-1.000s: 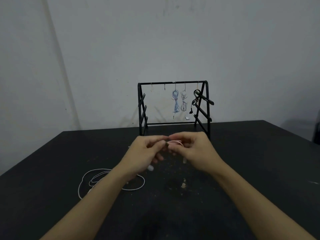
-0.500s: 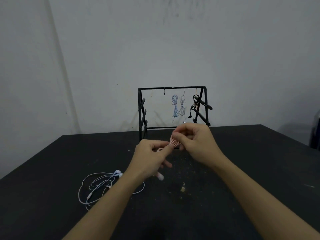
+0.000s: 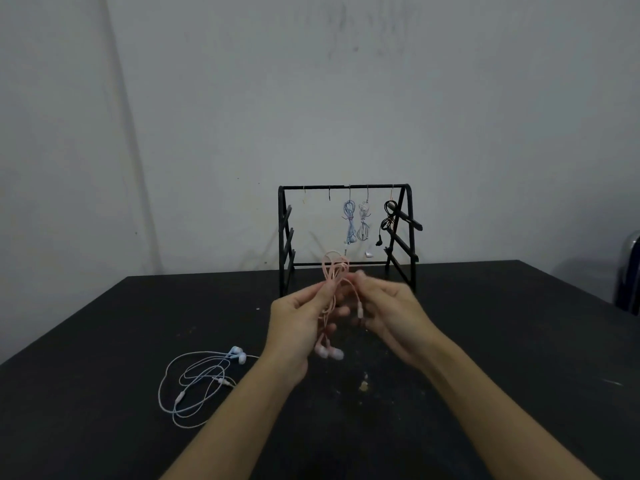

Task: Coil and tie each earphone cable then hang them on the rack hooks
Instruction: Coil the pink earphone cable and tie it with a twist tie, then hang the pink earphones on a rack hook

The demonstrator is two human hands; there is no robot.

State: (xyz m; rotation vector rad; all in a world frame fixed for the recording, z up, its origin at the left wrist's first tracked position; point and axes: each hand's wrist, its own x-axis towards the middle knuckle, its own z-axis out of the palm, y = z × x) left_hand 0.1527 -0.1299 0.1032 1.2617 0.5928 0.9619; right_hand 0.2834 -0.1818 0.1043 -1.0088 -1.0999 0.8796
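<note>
A pink earphone cable (image 3: 333, 271) is held upright in front of the black rack (image 3: 346, 187). My left hand (image 3: 298, 317) pinches the coil near its middle, loops above, two earbuds dangling below. My right hand (image 3: 388, 306) holds a strand of the same cable beside it. Blue (image 3: 349, 220), white (image 3: 363, 220) and black (image 3: 388, 220) tied earphones hang from three right hooks. The two left hooks are bare. A loose light blue earphone (image 3: 197, 382) lies on the table at the left.
The black table (image 3: 502, 341) stands against a pale wall. Small crumbs (image 3: 363, 386) lie between my forearms. A dark object (image 3: 628, 271) shows at the right edge.
The pink coil has been turned upright and its loops now stand above my fingers, with the earbuds hanging down. My view has tilted up slightly; the rack sits lower in the frame.
</note>
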